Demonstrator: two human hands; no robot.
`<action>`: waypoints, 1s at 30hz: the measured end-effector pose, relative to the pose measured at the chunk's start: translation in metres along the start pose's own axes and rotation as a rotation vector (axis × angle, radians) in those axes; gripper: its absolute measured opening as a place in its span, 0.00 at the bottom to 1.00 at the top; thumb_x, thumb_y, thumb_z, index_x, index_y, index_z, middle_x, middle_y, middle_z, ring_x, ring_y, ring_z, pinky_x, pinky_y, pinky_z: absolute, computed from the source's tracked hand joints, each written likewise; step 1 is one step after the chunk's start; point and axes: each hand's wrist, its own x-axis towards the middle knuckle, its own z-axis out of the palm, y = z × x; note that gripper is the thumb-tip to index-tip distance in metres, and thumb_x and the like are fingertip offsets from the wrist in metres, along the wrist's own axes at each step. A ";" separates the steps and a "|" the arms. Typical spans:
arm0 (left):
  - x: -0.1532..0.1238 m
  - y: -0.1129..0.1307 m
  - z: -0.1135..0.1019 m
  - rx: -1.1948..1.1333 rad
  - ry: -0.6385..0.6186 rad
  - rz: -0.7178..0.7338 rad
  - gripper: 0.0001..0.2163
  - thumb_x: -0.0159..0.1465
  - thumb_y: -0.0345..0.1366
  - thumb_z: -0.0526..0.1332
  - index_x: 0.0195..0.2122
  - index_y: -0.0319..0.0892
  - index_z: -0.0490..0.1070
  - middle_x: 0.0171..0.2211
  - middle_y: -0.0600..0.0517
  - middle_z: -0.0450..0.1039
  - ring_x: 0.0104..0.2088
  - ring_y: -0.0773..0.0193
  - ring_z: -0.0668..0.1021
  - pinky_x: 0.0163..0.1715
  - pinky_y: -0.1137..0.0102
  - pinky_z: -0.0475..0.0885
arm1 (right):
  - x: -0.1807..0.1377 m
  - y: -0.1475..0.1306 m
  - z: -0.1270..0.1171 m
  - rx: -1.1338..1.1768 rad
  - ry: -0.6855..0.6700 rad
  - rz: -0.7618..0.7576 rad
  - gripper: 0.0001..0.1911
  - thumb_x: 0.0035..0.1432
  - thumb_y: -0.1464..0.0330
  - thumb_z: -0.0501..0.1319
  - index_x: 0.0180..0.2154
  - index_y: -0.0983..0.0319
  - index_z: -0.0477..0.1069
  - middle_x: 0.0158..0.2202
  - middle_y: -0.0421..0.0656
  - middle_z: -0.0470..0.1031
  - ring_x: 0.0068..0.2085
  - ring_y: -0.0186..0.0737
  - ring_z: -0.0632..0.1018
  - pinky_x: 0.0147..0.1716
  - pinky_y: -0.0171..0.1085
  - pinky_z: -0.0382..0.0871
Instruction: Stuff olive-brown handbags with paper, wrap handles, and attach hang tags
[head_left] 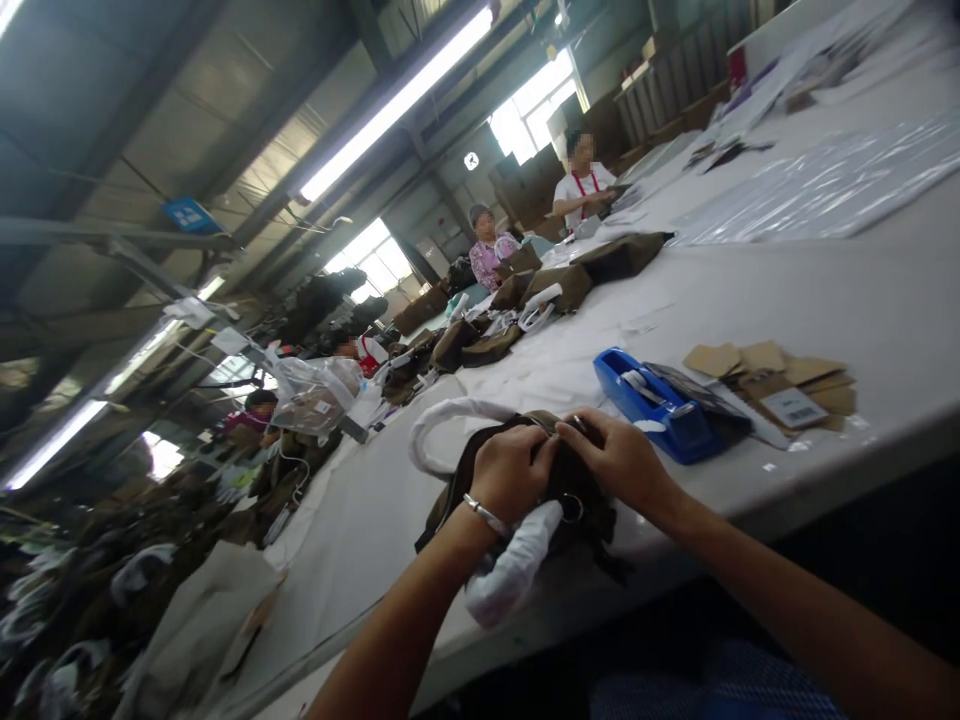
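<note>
A dark brown bag [472, 452] lies on the white table in front of me. White wrapping covers its handles: one handle [429, 432] arches on the far side, the other [517, 565] hangs over the near side. My left hand [514, 470], with a bracelet at the wrist, is closed on the bag's upper edge. Close beside it, my right hand [611, 455] pinches the same edge, thumb and fingers together. The fingertips of both hands almost meet. Whatever small part lies between them is hidden. A metal ring [572, 508] shows on the bag below my hands.
Right of my hands stands a blue tape dispenser [660, 405], with brown cardboard tags [780, 380] beyond it. Several brown bags [487, 340] lie farther up the table [847, 290]. Plastic sheets [825, 185] cover its far right. Co-workers [581, 185] sit along the far side. Bags are heaped at left [75, 600].
</note>
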 end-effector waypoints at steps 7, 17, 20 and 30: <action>-0.008 -0.020 -0.016 -0.032 -0.103 -0.091 0.15 0.67 0.44 0.60 0.28 0.44 0.78 0.27 0.52 0.78 0.30 0.62 0.75 0.31 0.68 0.60 | 0.010 0.000 -0.009 -0.143 0.063 -0.037 0.20 0.63 0.52 0.56 0.33 0.59 0.78 0.29 0.44 0.80 0.32 0.43 0.78 0.32 0.39 0.63; -0.099 -0.130 -0.063 -0.211 -0.014 -0.457 0.22 0.61 0.56 0.58 0.22 0.41 0.72 0.18 0.57 0.61 0.22 0.66 0.64 0.25 0.71 0.58 | 0.015 0.038 -0.074 -0.357 0.141 0.118 0.23 0.60 0.47 0.59 0.30 0.58 0.79 0.23 0.47 0.77 0.27 0.49 0.76 0.26 0.42 0.61; -0.110 -0.145 -0.043 -0.213 0.119 -0.525 0.22 0.60 0.56 0.59 0.22 0.41 0.73 0.17 0.57 0.61 0.22 0.65 0.66 0.25 0.70 0.59 | 0.012 0.031 -0.058 -0.188 0.101 0.144 0.29 0.61 0.43 0.59 0.22 0.59 0.73 0.17 0.43 0.72 0.21 0.41 0.73 0.25 0.41 0.65; -0.133 -0.067 0.014 -0.308 0.809 -0.165 0.13 0.71 0.39 0.61 0.56 0.46 0.72 0.53 0.46 0.77 0.49 0.55 0.81 0.47 0.62 0.80 | -0.053 0.047 -0.030 0.143 0.092 -0.115 0.36 0.61 0.51 0.67 0.66 0.51 0.62 0.60 0.49 0.76 0.54 0.54 0.81 0.54 0.52 0.78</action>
